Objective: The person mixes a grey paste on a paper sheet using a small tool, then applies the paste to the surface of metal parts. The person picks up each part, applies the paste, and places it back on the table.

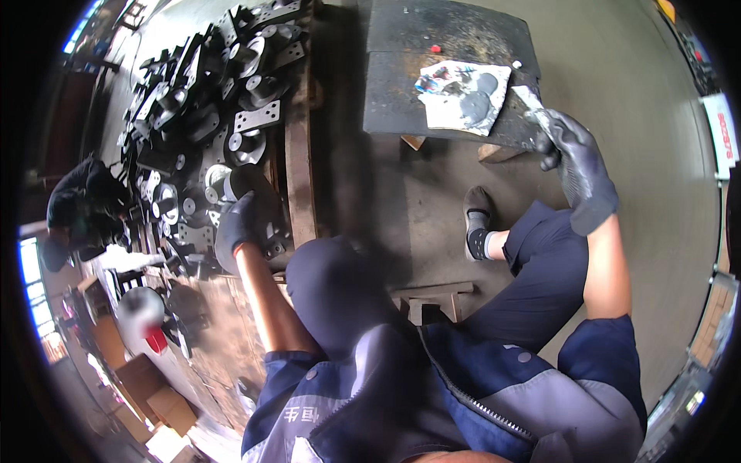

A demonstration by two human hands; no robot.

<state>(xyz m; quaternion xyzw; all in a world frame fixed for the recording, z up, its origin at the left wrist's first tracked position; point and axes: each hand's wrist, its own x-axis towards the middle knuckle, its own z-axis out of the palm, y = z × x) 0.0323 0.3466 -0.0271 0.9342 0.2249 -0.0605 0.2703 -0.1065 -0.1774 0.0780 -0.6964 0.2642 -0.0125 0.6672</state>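
My right hand (580,166), in a dark grey glove, is closed on a scraper with a pale, smeared blade (528,99), just off the right edge of a dark board-topped table (394,85). On that table lies a white sheet (444,116) with patches of grey paste (476,106). My left hand (236,225), gloved too, is at the near side of the piled metal parts, its fingers against a dark metal casting (248,184) with a round boss. Part of those fingers is lost against the dark metal.
Many black and silver metal brackets (257,116) crowd the left, edged by a wooden beam (299,154). Another person (85,201) bends over at the far left. A red cap (436,49) lies on the table. A small wooden stool (432,297) stands between my legs.
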